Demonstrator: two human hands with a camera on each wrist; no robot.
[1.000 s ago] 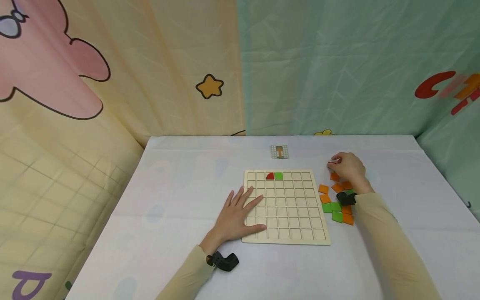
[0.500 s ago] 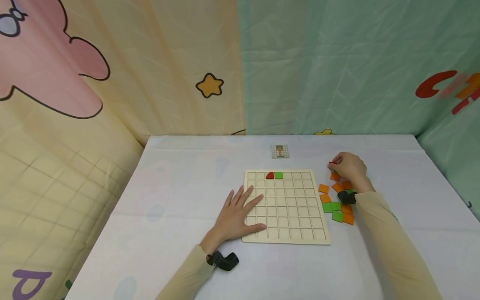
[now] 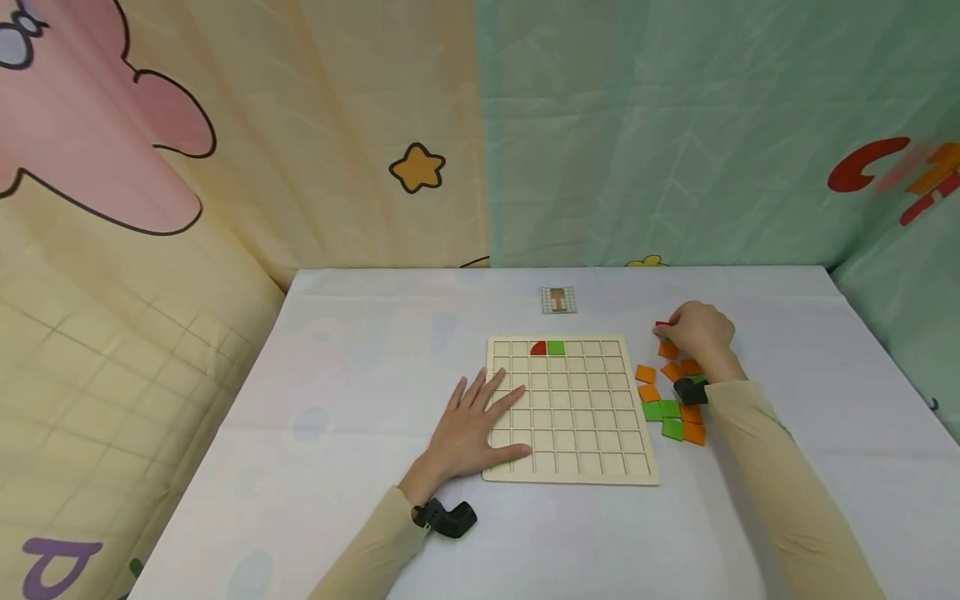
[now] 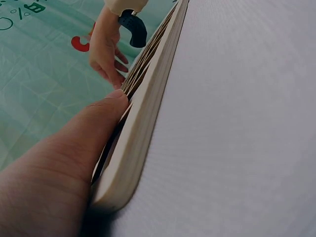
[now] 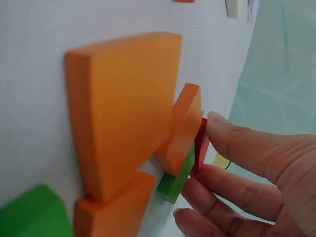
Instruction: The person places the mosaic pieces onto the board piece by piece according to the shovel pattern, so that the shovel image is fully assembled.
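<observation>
My left hand (image 3: pixel 467 433) rests on the left side of a pale wooden grid board (image 3: pixel 588 417), fingers spread; the left wrist view shows its thumb (image 4: pixel 94 123) along the board's edge. In the board's top row sit a red rounded tile (image 3: pixel 538 348) and a green square tile (image 3: pixel 556 347). Beyond the board's upper right corner, my right hand (image 3: pixel 701 332) pinches a red tile (image 5: pixel 201 140) between thumb and finger. That tile stands tilted against a green tile (image 5: pixel 174 185) and an orange tile (image 5: pixel 183 131); its full shape is hidden.
Several loose orange tiles (image 3: pixel 648 392) and green tiles (image 3: pixel 672 429) lie right of the board, some under the right wrist. A small card with a gridded picture (image 3: pixel 558 300) lies behind the board. Patterned curtains (image 3: pixel 420 83) stand behind the white-covered table (image 3: pixel 337 375).
The view has shifted very slightly. The right hand stays almost in place at the red tile, its fingers a little more drawn in around it. The left hand has not moved.
</observation>
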